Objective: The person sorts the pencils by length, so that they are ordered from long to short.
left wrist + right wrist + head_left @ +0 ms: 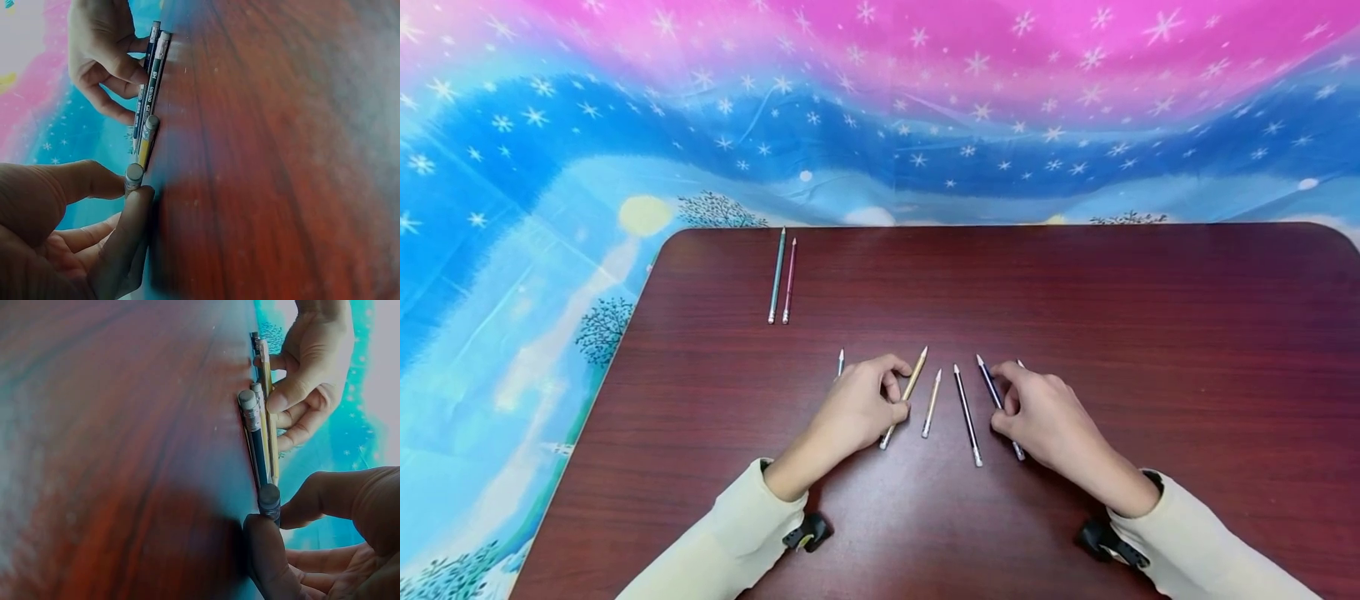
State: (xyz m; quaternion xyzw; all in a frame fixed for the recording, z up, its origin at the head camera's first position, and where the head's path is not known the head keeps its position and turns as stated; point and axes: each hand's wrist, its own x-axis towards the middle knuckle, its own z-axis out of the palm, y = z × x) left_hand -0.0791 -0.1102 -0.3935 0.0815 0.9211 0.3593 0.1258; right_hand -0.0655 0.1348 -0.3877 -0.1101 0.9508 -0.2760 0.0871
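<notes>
In the head view my left hand (857, 404) pinches a yellow pencil (913, 376) between thumb and fingers. Its eraser end (133, 177) faces the camera in the left wrist view. On the right, my right hand (1045, 412) pinches a dark blue pencil (992, 387), whose grey eraser (269, 497) shows in the right wrist view. Between the hands lie a short tan pencil (932, 404) and a black pencil (967, 412). A blue pencil (841, 358) is mostly hidden behind my left hand. Another pencil's tip (1020, 363) peeks out behind my right hand.
A teal pencil (777, 277) and a pink pencil (790, 282) lie side by side near the far left of the brown table (1112, 300). Beyond the table's far edge hangs a colourful cloth (880, 100) with snowflakes.
</notes>
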